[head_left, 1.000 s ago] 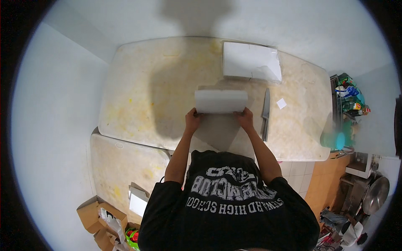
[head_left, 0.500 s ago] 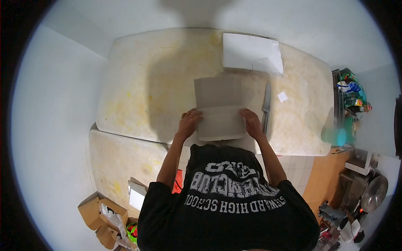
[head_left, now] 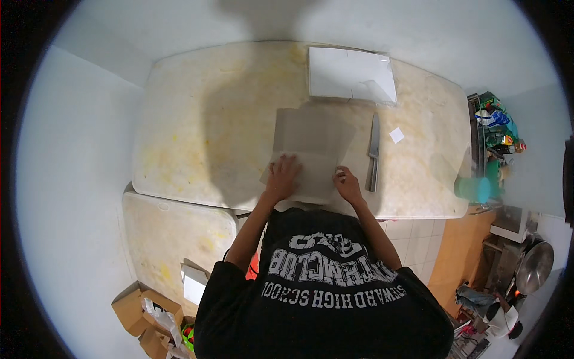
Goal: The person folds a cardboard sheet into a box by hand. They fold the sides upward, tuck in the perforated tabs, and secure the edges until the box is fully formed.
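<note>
A grey cardboard sheet (head_left: 311, 131) with a crease across it lies on the table in front of me, near the front edge. My left hand (head_left: 283, 177) rests flat on its lower left part, fingers spread. Along the sheet's right edge, my right hand (head_left: 348, 184) is closed, with thumb and fingers pinched at the cardboard's border. A small flap sticks out beside my left hand. To the right of my right hand lies a knife (head_left: 373, 149) with a grey handle, blade pointing away from me. A small white square of paper (head_left: 397, 135) is just beyond it.
Toward the back of the stained white table (head_left: 173, 119) lies a stack of white sheets (head_left: 347, 75). A teal cup (head_left: 475, 189) stands at the right edge, by a rack of packages (head_left: 496, 122). A lower table (head_left: 179, 221) and an open carton (head_left: 134, 305) are at left.
My left hand has moved from the sheet's left edge onto its surface. My right hand's fingers have curled in at the right edge. A flap now shows at the left.
</note>
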